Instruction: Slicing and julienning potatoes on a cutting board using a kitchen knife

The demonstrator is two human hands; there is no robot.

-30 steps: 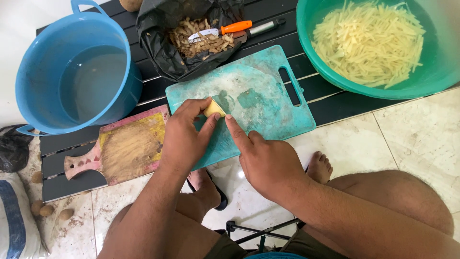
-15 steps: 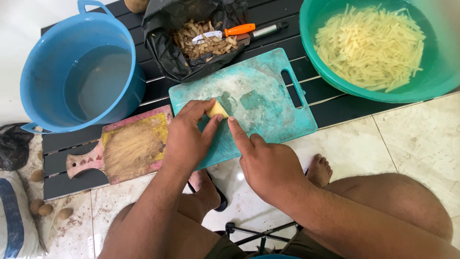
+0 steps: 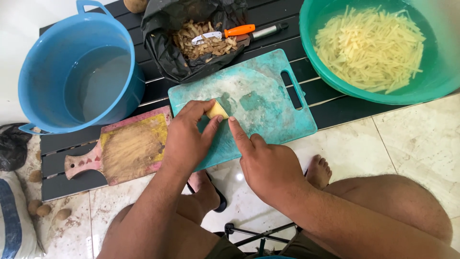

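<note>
Fingers (image 3: 203, 108) of the left hand (image 3: 184, 139) are clamping a peeled potato piece (image 3: 217, 111) on the teal cutting board (image 3: 268, 103), hiding most of it. The right hand (image 3: 268, 165) is extending its forefinger beside the piece, other fingers curled under, whether gripping anything unclear.

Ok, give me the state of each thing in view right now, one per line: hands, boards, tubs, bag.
left hand: gripping the potato piece
potato piece: peeled, on the teal cutting board
right hand: forefinger beside the potato piece; no tool visible
teal cutting board: flat, smeared
wooden board: flat, stained
blue bucket: part-filled with water
green basin: holds cut potato strips
black bag: open, peelings inside
peeler: lying on the peelings
</note>
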